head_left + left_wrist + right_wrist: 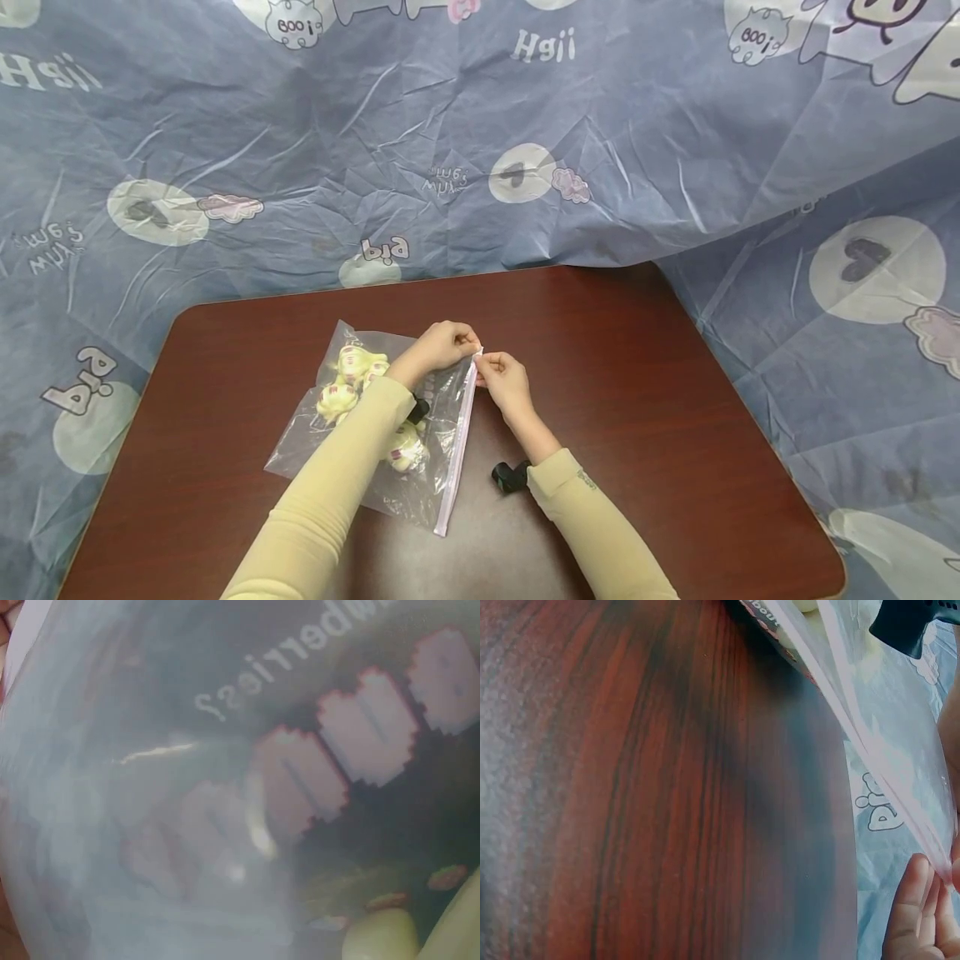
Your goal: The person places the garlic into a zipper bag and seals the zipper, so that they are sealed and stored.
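Observation:
A clear zip bag lies on the table with several pale yellow plush-like toys inside. Its white zip strip runs along the right side. At the far end of that strip my left hand pinches the bag's corner, the forearm crossing over the bag. Just beside it, my right hand pinches the strip's edge between thumb and fingers. The left wrist view is filled by plastic with mirrored print. In the right wrist view the strip slants down to fingertips at the lower right.
The brown table extends around the bag. A blue printed cloth hangs behind it and at both sides. Black wrist cameras show under each forearm, one of them near the right sleeve.

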